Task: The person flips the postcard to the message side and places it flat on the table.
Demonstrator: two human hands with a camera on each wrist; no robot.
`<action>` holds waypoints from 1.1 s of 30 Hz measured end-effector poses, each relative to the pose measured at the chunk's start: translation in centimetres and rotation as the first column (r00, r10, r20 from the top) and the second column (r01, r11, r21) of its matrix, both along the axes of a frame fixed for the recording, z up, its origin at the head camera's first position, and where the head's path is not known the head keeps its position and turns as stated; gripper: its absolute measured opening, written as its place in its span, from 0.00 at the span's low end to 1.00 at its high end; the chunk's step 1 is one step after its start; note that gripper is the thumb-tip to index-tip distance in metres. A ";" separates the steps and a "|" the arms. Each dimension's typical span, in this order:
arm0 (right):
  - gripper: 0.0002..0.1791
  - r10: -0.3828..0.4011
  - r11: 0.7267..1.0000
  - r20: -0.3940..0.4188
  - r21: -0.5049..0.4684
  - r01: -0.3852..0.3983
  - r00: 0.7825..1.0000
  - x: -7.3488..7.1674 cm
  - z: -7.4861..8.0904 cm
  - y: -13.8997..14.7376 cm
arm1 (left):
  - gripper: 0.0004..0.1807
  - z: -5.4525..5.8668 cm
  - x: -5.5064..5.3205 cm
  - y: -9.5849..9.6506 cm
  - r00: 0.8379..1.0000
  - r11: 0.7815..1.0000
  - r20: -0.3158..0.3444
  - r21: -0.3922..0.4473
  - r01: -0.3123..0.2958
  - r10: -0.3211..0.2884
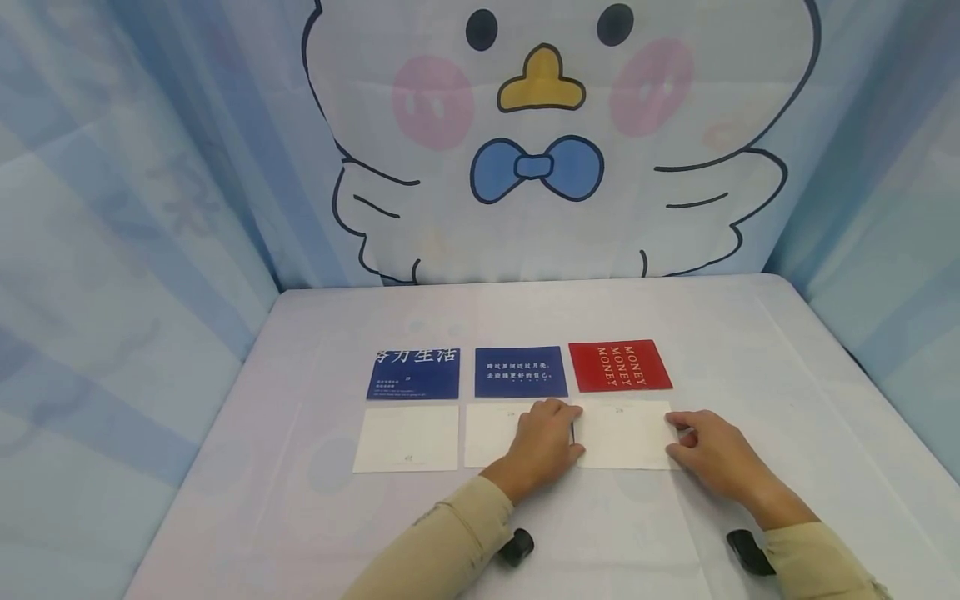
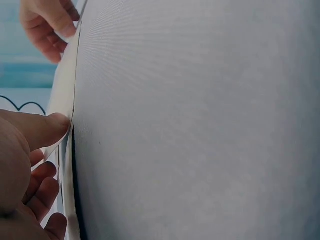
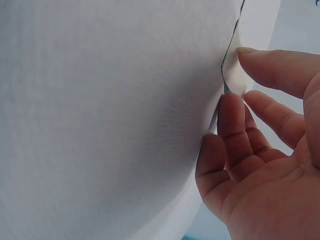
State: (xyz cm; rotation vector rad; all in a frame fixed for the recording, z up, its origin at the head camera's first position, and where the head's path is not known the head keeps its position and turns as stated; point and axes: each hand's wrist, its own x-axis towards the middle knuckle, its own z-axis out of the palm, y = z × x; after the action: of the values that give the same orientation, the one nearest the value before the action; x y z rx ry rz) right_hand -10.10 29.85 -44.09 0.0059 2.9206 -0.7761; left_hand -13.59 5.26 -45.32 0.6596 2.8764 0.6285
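A cream-white card (image 1: 624, 435) lies at the right end of the front row, with small print near its top edge. My left hand (image 1: 542, 437) holds its left edge, thumb at the near corner and fingers near the far one. At the right edge, my right hand (image 1: 716, 454) grips the card with thumb and curved fingers. In the right wrist view, the right thumb (image 3: 270, 67) sits on the card's edge, which bends slightly. The left thumb (image 2: 52, 127) rests on the card in the left wrist view. A middle white card (image 1: 491, 433) is partly hidden under my left hand.
Another white card (image 1: 407, 440) lies at the left of the front row. Behind are two blue cards with white lettering, left (image 1: 415, 375) and middle (image 1: 521, 372), and a red card (image 1: 620, 365). All lie on a pale tablecloth (image 1: 300, 517), with a printed curtain (image 1: 540, 233) behind.
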 end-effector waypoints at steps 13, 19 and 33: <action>0.29 0.007 1.000 -0.010 0.004 -0.007 1.000 0.1 0.0 0.1 | 0.30 0.0 0.0 -0.1 0.999 0.999 -0.044 -0.033 0.018 -0.019; 0.30 0.016 1.000 -0.030 0.017 -0.016 0.999 0.1 0.0 0.1 | 0.29 0.1 -0.1 -0.1 0.998 0.999 -0.064 -0.030 0.025 -0.026; 0.30 0.011 1.000 -0.005 0.021 -0.011 1.000 0.1 0.0 0.0 | 0.22 0.3 -0.2 -0.1 0.999 0.998 -0.020 -0.049 0.047 -0.048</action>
State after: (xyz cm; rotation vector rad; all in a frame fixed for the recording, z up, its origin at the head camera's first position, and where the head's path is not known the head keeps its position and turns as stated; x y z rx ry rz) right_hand -10.01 29.87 -44.10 -0.0102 2.9315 -0.7447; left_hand -13.76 5.17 -44.99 0.7290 2.8756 0.5464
